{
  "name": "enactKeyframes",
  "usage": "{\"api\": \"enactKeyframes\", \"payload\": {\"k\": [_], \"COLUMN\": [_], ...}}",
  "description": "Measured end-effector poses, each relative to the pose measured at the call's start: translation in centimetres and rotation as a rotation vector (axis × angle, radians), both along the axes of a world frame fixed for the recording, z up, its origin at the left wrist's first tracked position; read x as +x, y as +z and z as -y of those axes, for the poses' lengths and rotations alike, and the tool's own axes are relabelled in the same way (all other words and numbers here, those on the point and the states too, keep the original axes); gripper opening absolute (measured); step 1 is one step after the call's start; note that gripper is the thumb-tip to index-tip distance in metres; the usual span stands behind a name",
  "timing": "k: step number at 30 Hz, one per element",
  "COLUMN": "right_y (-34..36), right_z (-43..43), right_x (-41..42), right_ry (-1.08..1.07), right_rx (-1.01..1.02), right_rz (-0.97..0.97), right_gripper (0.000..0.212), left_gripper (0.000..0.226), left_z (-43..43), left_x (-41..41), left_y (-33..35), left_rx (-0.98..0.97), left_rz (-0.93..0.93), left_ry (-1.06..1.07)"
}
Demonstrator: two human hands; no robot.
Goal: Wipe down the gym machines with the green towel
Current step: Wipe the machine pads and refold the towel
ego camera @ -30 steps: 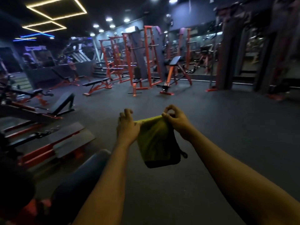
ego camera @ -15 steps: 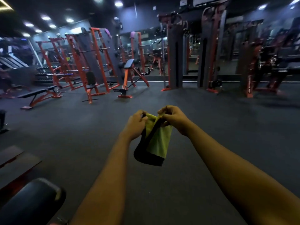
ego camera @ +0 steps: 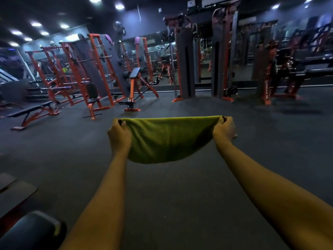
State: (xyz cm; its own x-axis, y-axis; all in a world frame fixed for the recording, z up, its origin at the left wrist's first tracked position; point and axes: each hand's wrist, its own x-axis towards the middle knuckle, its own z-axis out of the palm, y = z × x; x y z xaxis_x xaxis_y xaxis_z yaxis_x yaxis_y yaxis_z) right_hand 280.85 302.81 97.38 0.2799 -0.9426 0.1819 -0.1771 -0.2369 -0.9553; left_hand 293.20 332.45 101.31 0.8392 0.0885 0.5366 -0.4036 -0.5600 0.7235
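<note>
Left hand (ego camera: 119, 136) and right hand (ego camera: 224, 130) are each gripping a top corner of the green terry-cloth towel (ego camera: 169, 139), holding it stretched in the air between them over the dark rubber floor (ego camera: 180, 204). Judging this as prep, with no wiping yet. Next move is likely calling for bunching the towel and reaching the black padded bench (ego camera: 30, 230) nearby, lower left.

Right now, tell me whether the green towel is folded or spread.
Spread: the green towel is stretched wide between the left hand and right hand, each gripping a top corner.
</note>
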Motion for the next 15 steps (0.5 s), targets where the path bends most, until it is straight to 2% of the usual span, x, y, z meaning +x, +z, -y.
{"api": "enactKeyframes", "payload": {"k": [4,6,8,10,12,15], "right_y": [-0.3,0.2,1.0,1.3,1.0,0.1], "right_z": [-0.2,-0.2,0.0,0.3,0.7,0.6], "right_x": [-1.2,-1.6,-1.6,-1.2,-0.9,-1.1], "right_ry": [-0.083,-0.117,-0.088,0.004,0.198,0.496], "right_rx": [-0.137,-0.175,-0.1,0.065,0.176,0.223], "right_rz": [0.132,0.1,0.0,-0.1,-0.155,-0.096], "right_gripper": [0.044,0.056,0.064,0.07,0.076,0.07], "left_gripper": [0.031,0.037,0.043,0.047,0.049,0.049], "left_z": [0.0,-0.3,-0.6,-0.8,-0.9,-1.4], "left_x": [-1.0,-0.8,-0.3,0.3,0.8,1.1], "left_y": [0.4,0.8,0.9,0.9,0.7,0.5], "left_rx": [-0.14,-0.175,-0.123,-0.04,-0.016,-0.016], "left_rz": [0.189,0.257,0.223,0.111,0.012,-0.022], "left_ry": [0.112,0.159,0.195,0.208,0.187,0.173]}}
